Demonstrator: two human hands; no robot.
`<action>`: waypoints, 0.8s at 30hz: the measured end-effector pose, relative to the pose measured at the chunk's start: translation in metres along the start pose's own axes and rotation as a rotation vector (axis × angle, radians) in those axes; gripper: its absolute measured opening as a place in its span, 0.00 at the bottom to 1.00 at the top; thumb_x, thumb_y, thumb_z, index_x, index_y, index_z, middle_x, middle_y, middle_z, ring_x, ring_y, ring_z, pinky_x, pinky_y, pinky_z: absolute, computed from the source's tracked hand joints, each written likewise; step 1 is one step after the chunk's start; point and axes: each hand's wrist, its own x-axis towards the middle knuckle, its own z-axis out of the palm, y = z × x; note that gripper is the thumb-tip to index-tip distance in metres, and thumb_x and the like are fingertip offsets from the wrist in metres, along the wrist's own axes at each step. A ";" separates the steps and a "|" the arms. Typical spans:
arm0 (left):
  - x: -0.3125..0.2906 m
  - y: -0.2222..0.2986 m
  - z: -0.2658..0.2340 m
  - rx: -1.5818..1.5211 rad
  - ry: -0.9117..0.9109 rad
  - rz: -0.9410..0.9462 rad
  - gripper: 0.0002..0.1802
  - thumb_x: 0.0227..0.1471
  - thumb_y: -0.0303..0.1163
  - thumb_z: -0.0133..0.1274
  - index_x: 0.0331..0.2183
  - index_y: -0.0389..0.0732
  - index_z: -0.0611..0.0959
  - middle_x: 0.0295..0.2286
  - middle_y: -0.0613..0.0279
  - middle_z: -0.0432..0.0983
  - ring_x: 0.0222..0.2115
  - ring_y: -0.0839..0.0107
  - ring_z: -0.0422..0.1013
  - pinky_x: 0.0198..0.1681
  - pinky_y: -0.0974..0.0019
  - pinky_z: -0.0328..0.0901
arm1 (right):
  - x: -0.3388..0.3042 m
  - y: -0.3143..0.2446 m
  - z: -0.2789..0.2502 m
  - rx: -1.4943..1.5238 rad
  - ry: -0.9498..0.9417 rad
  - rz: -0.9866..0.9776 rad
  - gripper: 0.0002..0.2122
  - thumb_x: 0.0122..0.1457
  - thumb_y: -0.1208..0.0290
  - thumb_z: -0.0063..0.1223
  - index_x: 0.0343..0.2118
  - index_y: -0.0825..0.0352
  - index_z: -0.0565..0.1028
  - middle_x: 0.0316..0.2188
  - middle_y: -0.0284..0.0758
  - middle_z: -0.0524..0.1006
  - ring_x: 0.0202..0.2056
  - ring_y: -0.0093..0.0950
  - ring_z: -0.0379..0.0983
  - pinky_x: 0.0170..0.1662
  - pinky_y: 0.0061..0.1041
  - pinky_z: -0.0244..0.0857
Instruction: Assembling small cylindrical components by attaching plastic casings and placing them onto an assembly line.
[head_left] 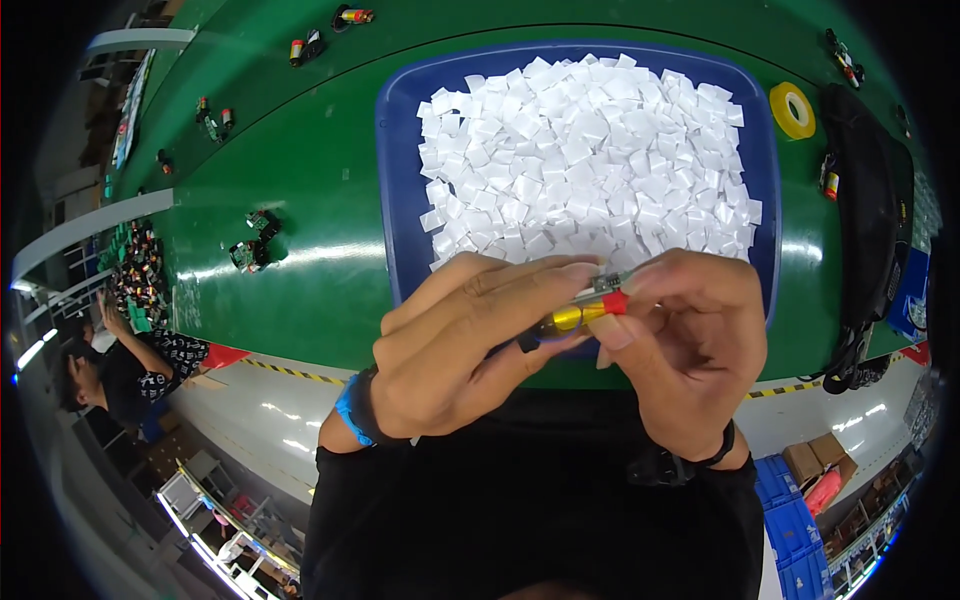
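Observation:
Close in front of me, above the near edge of a blue tray [396,180], I hold a small electronic assembly [568,319]. It has a yellow cylindrical cell with a red end and a small circuit board along its upper side. My left hand [455,340] closes round its left part, fingers along the top and thumb below. At the red end, my right hand [695,345] pinches it between thumb and index finger. The fingers hide much of the assembly. The tray behind holds a heap of small white square pieces [590,150].
On the green table [300,130] lie several similar assemblies, one at the left [256,240]. Yellow tape [792,110] and a black bag [868,200] are right of the tray. Another person [140,365] works at the far left by a pile of assemblies [138,270].

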 end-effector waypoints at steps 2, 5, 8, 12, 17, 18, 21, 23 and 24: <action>0.001 -0.002 -0.003 0.096 -0.026 0.037 0.23 0.43 0.21 0.66 0.45 0.31 0.81 0.38 0.48 0.82 0.31 0.61 0.78 0.31 0.68 0.71 | 0.001 0.002 0.000 0.045 0.022 -0.006 0.14 0.56 0.88 0.59 0.45 0.77 0.72 0.38 0.43 0.79 0.37 0.28 0.81 0.37 0.19 0.78; 0.007 -0.004 0.000 0.151 -0.032 0.054 0.21 0.43 0.19 0.65 0.43 0.31 0.82 0.37 0.50 0.82 0.30 0.62 0.77 0.31 0.69 0.70 | 0.004 0.003 -0.006 0.017 -0.022 0.142 0.15 0.57 0.87 0.58 0.47 0.77 0.70 0.38 0.43 0.79 0.37 0.27 0.81 0.37 0.19 0.78; 0.019 -0.006 0.003 0.165 -0.015 0.058 0.19 0.43 0.16 0.63 0.41 0.31 0.83 0.35 0.53 0.82 0.29 0.62 0.76 0.31 0.69 0.70 | 0.011 0.003 -0.013 0.008 -0.002 0.189 0.15 0.58 0.86 0.57 0.48 0.77 0.70 0.39 0.43 0.79 0.37 0.26 0.81 0.36 0.19 0.78; 0.031 -0.008 -0.010 0.133 -0.127 -0.038 0.18 0.45 0.20 0.64 0.42 0.29 0.81 0.36 0.50 0.82 0.29 0.65 0.77 0.28 0.69 0.70 | 0.020 -0.007 -0.010 -0.008 -0.013 0.319 0.17 0.61 0.82 0.52 0.53 0.77 0.66 0.40 0.45 0.78 0.34 0.26 0.78 0.35 0.21 0.76; 0.067 -0.041 -0.074 -0.046 -0.126 -0.459 0.14 0.52 0.31 0.63 0.41 0.37 0.82 0.33 0.55 0.81 0.27 0.76 0.73 0.22 0.75 0.68 | 0.017 -0.027 0.034 -0.183 -0.122 0.348 0.22 0.61 0.79 0.51 0.57 0.76 0.62 0.40 0.47 0.78 0.32 0.28 0.78 0.34 0.24 0.74; 0.082 -0.059 -0.097 -0.038 -0.199 -0.525 0.16 0.51 0.38 0.64 0.38 0.36 0.84 0.31 0.55 0.81 0.29 0.75 0.74 0.26 0.73 0.69 | 0.014 -0.031 0.049 -0.176 -0.165 0.338 0.22 0.61 0.79 0.51 0.57 0.76 0.62 0.40 0.47 0.78 0.32 0.28 0.78 0.34 0.24 0.74; 0.137 -0.121 -0.148 0.136 -0.408 -0.718 0.16 0.56 0.37 0.57 0.38 0.32 0.82 0.32 0.58 0.82 0.32 0.72 0.76 0.36 0.68 0.69 | 0.001 -0.052 0.079 -0.254 -0.250 0.287 0.27 0.54 0.87 0.57 0.57 0.75 0.63 0.42 0.47 0.79 0.35 0.26 0.79 0.37 0.20 0.74; 0.139 -0.178 -0.165 0.388 -0.299 -0.400 0.29 0.51 0.53 0.62 0.34 0.32 0.85 0.30 0.49 0.81 0.32 0.67 0.77 0.35 0.67 0.71 | -0.004 -0.069 0.097 -0.410 -0.204 0.270 0.25 0.53 0.88 0.57 0.56 0.75 0.64 0.42 0.46 0.79 0.34 0.27 0.79 0.38 0.22 0.74; 0.138 -0.184 -0.183 0.405 -0.276 -0.403 0.29 0.51 0.53 0.62 0.34 0.32 0.85 0.30 0.49 0.81 0.32 0.67 0.77 0.35 0.67 0.71 | -0.002 -0.073 0.100 -0.407 -0.228 0.254 0.25 0.53 0.88 0.57 0.56 0.75 0.64 0.42 0.46 0.79 0.34 0.27 0.79 0.38 0.22 0.74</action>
